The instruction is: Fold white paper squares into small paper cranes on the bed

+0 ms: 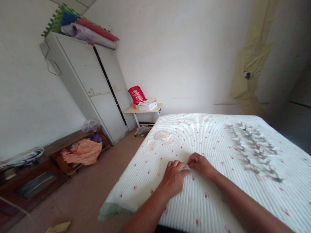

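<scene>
My left hand [173, 178] and my right hand [200, 165] rest on a white quilted mattress [209, 207] with small red dots. Their fingertips meet at a small pale folded piece, probably paper [186, 168], held between them. Farther right, rows of small folded grey-and-white paper pieces [252, 150] lie on the mattress. Some flat sheets of paper [162, 136] lie near its far left edge, beyond both hands.
Left of the mattress is a tiled floor [97, 174]. A white wardrobe [92, 87] stands in the far corner, and a small table [143, 110] holds boxes and a red bag. A low wooden shelf [70, 152] holds orange plastic.
</scene>
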Motion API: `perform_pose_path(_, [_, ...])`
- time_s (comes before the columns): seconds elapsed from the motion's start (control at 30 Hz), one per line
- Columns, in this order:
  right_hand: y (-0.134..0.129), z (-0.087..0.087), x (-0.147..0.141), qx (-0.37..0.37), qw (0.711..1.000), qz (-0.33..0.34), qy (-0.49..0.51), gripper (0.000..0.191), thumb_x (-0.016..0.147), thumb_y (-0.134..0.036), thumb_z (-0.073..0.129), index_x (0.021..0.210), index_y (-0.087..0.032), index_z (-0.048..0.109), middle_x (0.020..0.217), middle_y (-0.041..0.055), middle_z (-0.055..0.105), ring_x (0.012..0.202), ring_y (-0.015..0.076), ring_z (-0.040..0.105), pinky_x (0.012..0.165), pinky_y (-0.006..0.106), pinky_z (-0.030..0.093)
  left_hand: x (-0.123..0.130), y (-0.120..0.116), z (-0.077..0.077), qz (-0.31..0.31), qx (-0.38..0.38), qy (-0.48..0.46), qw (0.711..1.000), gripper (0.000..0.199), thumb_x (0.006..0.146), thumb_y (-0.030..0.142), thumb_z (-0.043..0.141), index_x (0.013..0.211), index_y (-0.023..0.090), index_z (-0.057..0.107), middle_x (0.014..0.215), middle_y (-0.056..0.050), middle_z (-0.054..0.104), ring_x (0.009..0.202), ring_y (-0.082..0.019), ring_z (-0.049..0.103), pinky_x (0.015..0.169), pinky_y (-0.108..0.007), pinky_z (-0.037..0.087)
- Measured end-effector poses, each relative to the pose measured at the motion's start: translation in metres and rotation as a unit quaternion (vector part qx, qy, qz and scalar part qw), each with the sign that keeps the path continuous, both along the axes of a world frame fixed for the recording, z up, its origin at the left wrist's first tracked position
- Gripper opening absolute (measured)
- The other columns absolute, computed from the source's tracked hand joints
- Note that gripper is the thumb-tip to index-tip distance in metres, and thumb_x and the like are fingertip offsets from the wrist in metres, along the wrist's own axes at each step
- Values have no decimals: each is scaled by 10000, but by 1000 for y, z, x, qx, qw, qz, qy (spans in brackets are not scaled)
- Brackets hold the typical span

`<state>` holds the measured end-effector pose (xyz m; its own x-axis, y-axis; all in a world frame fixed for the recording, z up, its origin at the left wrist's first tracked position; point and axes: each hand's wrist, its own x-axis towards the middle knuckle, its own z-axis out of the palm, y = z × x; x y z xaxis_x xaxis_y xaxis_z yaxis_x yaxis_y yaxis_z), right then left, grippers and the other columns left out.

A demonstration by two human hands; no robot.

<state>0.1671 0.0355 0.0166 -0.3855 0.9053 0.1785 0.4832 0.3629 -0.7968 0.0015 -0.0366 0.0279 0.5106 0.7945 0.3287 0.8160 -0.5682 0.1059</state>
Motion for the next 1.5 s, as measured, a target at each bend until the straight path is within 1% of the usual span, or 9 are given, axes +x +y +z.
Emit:
perform_pose_path(0.4, [-2,4,-6,41,994,-16,-98,144,541,-44,526,551,-177,580,725,23,557,663,127,514,618,223,404,-4,1,-3,-12,-35,-37,999,303,741,119,523,973,284,626,1019,-12,594,980,-207,410,784,-352,300])
perform_pose_path(0.63, [4,-5,-5,30,991,-50,-122,196,517,-19,482,578,-172,587,733,28,560,639,121,509,594,212,404,-3,-3,0,-11,-20,-26,999,257,756,129,515,967,237,613,1057,-17,580,985,-189,413,801,-342,304])
perform_pose_path(0.77, [7,-4,-2,34,990,-63,-123,222,496,-8,465,569,-172,596,713,28,582,621,125,511,588,218,398,-2,-3,0,-23,-15,-23,999,256,753,111,511,966,220,600,1068,-10,587,992,-186,412,807,-342,299])
perform_pose_path(0.9, [12,2,1,-29,994,-49,-98,207,507,-23,478,582,-173,599,637,8,591,609,128,520,563,210,386,-2,-3,0,-23,-19,-21,999,231,769,105,484,935,213,603,1038,-18,602,991,-187,414,800,-344,298])
perform_pose_path(1.0, [13,5,-3,-70,991,-60,-95,113,549,-86,527,594,-163,596,602,3,583,595,125,527,545,208,376,-1,-4,1,-21,-24,-13,999,222,791,121,465,939,218,599,998,-19,611,985,-185,414,803,-345,298])
perform_pose_path(1.1, [10,5,-11,-54,984,-93,-143,44,554,-151,587,596,-158,597,663,17,582,616,128,532,556,214,374,-1,-4,2,-15,-27,3,1000,228,804,135,456,959,225,596,963,-28,612,987,-190,413,804,-349,296])
perform_pose_path(1.23, [6,4,-18,-19,972,-117,-201,67,574,-123,577,622,-161,606,776,33,559,653,118,531,572,206,376,0,-3,1,-16,-27,1,1000,222,797,137,469,955,225,597,958,-29,610,994,-193,413,793,-345,300])
perform_pose_path(1.37, [7,2,-15,-13,974,-108,-201,122,579,-63,546,621,-159,608,778,38,550,676,122,537,591,202,385,-1,-3,2,-17,-30,-13,999,218,805,141,458,947,226,599,954,-18,617,977,-187,423,793,-342,304])
perform_pose_path(1.5, [11,-1,-10,-19,976,-102,-192,175,550,-21,531,625,-155,615,779,42,568,700,130,543,604,197,388,-1,-5,5,-24,-30,-17,999,241,795,120,447,950,222,600,1024,-24,606,1008,-192,415,809,-346,307])
